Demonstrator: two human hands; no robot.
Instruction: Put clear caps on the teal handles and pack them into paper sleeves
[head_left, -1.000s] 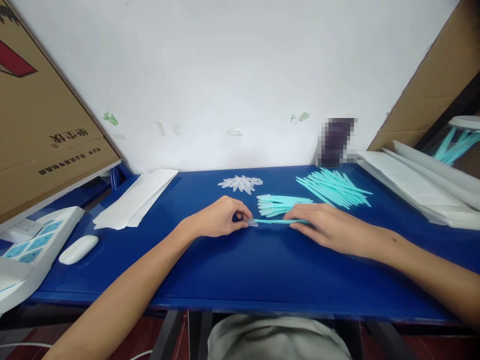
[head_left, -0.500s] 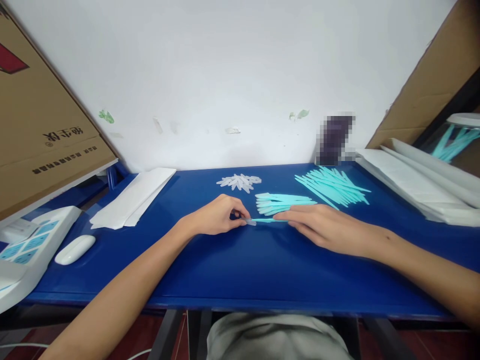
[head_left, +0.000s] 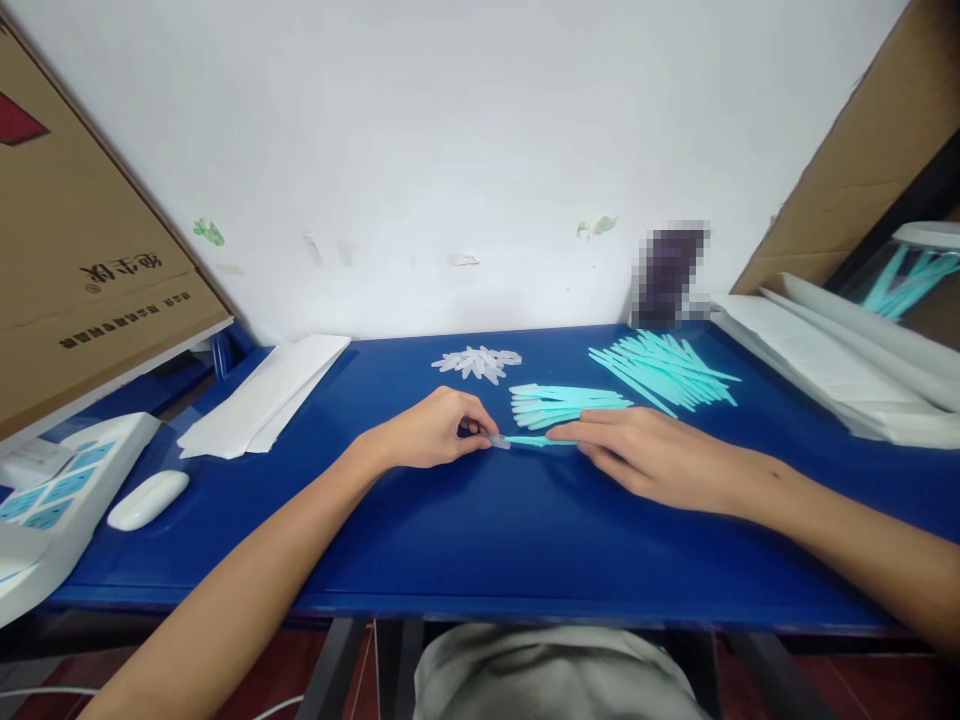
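Observation:
Between thumb and finger, my left hand point(head_left: 446, 430) pinches a small translucent cap point(head_left: 500, 441). My right hand point(head_left: 637, 445) grips a thin turquoise stick point(head_left: 529, 441), whose left tip meets the cap; whether it is inside I cannot tell. Just behind them lies a row of turquoise sticks with clear caps on their left ends point(head_left: 555, 404), partly covered by my right hand. Farther back is a small pile of loose translucent caps point(head_left: 480, 362). To its right spreads a heap of turquoise sticks point(head_left: 664, 370) without visible caps.
White paper sheets point(head_left: 266, 395) lie at the left of the blue table point(head_left: 480, 540). A white oval case point(head_left: 148, 500) and a power strip point(head_left: 82, 480) sit nearer the left edge. White trays point(head_left: 840, 370) stand at right, cardboard boxes point(head_left: 97, 230) at the sides.
The camera view has shifted very slightly. Both hands keep the same grip, with the stick's tip still at the cap.

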